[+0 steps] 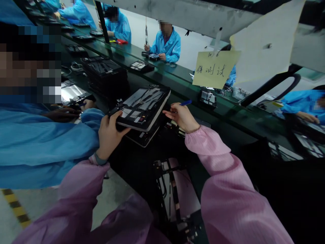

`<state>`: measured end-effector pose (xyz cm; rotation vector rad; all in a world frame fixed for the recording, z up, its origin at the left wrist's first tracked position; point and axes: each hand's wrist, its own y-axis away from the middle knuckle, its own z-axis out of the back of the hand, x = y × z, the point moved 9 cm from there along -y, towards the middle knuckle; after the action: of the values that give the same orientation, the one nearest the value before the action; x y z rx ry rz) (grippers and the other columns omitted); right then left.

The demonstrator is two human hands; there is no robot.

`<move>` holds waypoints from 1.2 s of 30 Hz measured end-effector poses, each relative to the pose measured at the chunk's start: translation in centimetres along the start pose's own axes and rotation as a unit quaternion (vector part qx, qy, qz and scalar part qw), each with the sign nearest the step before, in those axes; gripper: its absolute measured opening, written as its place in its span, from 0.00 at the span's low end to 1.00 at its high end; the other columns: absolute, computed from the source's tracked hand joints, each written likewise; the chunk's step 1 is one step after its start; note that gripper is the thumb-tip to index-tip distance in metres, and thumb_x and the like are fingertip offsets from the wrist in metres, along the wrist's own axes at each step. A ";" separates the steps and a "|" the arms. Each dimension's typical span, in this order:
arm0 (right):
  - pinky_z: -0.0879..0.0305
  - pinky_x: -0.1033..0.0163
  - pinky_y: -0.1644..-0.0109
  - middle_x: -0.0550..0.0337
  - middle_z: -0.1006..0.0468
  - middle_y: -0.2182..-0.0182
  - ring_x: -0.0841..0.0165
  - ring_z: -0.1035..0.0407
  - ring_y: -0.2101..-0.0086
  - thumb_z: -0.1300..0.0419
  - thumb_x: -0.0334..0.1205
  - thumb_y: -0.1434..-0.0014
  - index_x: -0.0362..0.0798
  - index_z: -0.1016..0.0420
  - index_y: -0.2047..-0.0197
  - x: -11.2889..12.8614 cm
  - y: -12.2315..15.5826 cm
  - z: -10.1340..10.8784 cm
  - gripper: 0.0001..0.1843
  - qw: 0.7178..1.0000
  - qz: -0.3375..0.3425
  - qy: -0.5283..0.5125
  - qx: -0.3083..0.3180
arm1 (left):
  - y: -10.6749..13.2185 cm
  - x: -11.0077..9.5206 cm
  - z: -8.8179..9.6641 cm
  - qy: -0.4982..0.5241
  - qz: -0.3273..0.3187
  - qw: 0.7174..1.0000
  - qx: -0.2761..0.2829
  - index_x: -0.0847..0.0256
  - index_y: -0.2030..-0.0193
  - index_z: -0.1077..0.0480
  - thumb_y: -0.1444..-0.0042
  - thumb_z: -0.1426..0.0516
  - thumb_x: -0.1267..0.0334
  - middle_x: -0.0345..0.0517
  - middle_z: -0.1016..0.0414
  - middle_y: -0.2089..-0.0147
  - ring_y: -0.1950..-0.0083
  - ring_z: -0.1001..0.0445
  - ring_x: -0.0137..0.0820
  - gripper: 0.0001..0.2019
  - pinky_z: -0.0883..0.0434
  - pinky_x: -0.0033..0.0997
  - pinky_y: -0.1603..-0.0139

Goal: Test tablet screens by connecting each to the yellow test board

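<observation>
**Opened device lifted at one corner above a dark workbench**

Pink ribbed sleeves are seen closest to the lens, reaching forward from both sides. Between them, low on the dark green workbench, a flat opened device with a silvery panel and black cables is laid.

Farther out, a flat black-framed tablet-like device with its back removed is held tilted above a second, similar unit lying just beneath it. Its near left corner is gripped by the left hand, with the thumb pressed on top and the fingers curled under. The right hand is kept just beside the device's right edge, fingers partly curled around a blue pen whose tip is pointed away; whether the device is touched by it cannot be told.

To the left, a co-worker's blue sleeve is seen close by. A tall stack of black trays is placed behind, and a yellow paper note with handwriting is hung overhead. More blue-coated people are seated across the bench.
</observation>
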<state>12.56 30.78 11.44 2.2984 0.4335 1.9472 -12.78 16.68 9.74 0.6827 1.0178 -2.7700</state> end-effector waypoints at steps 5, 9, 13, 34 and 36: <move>0.32 0.73 0.77 0.68 0.38 0.84 0.70 0.26 0.77 0.47 0.41 0.38 0.47 0.34 0.71 2.0 -4.8 2.1 0.11 0.993 0.042 0.106 0.009 | -0.2 0.3 0.2 0.012 -0.003 1.000 -0.016 0.57 0.38 0.38 0.48 0.38 0.55 0.54 0.32 0.47 0.45 0.33 0.48 0.30 0.34 0.47 0.44; 0.29 0.72 0.75 0.67 0.32 0.84 0.72 0.27 0.79 0.45 0.35 0.40 0.47 0.37 0.72 1.2 -8.3 1.3 0.09 0.983 0.063 0.164 0.056 | -0.2 0.3 0.3 0.014 -0.002 1.000 -0.023 0.57 0.39 0.38 0.47 0.38 0.55 0.54 0.31 0.47 0.45 0.32 0.47 0.29 0.34 0.48 0.44; 0.31 0.73 0.79 0.65 0.29 0.83 0.73 0.27 0.80 0.43 0.33 0.41 0.47 0.37 0.73 0.1 -9.6 0.3 0.09 0.970 0.099 0.208 0.080 | -0.1 0.5 0.2 0.010 -0.006 1.000 -0.022 0.56 0.38 0.38 0.46 0.38 0.55 0.55 0.31 0.46 0.45 0.32 0.48 0.29 0.33 0.48 0.44; 0.33 0.69 0.77 0.64 0.28 0.85 0.71 0.30 0.82 0.40 0.29 0.49 0.48 0.33 0.78 1.1 -9.8 1.3 0.09 0.944 0.165 0.284 0.023 | 0.0 1.0 -0.1 0.015 -0.002 1.000 -0.017 0.53 0.38 0.39 0.45 0.40 0.53 0.54 0.31 0.46 0.44 0.32 0.50 0.28 0.33 0.52 0.44; 0.33 0.68 0.75 0.66 0.31 0.86 0.71 0.31 0.82 0.41 0.32 0.47 0.49 0.34 0.78 2.0 -10.3 3.2 0.10 0.947 0.173 0.266 -0.053 | 0.2 1.1 -0.3 0.017 0.001 1.000 -0.011 0.54 0.39 0.38 0.46 0.40 0.52 0.55 0.31 0.47 0.45 0.32 0.51 0.28 0.33 0.52 0.45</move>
<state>14.37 41.45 10.11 1.8521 -0.0523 2.6889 -13.60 16.80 8.91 0.7287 1.0529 -2.7507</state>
